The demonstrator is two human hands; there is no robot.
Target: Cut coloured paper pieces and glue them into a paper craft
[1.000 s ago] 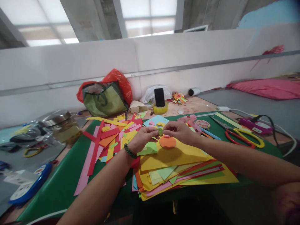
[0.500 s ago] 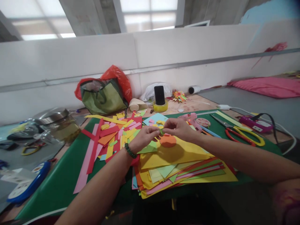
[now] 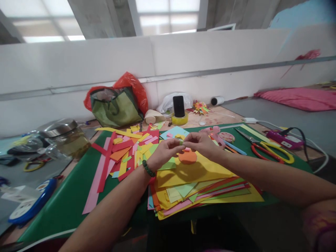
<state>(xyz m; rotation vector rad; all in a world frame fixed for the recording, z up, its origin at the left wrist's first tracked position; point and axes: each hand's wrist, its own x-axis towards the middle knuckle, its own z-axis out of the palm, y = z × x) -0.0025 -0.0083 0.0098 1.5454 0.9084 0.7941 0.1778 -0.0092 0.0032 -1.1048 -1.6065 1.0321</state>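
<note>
My left hand [image 3: 163,152] and my right hand [image 3: 200,144] meet fingertip to fingertip above a stack of coloured paper sheets [image 3: 202,189]. Both pinch a small green paper piece [image 3: 181,142] between thumbs and forefingers. Just below the fingers an orange paper disc [image 3: 187,157] with a small pink bit lies on the top yellow sheet. A green bead bracelet [image 3: 148,168] circles my left wrist. Loose red, yellow, pink and orange paper strips [image 3: 123,154] lie left of my left hand on the green cutting mat [image 3: 68,206].
Scissors with red and yellow handles [image 3: 270,152] and a pink glue gun [image 3: 214,133] lie to the right. A phone on a yellow tape roll [image 3: 179,111], a red-and-green bag [image 3: 117,105] and a lidded glass jar [image 3: 67,138] stand at the back. A blue-rimmed disc [image 3: 28,208] lies at the left.
Both hands have stayed pinched on the small green piece and lifted it slightly above the orange disc. The view shifted a little.
</note>
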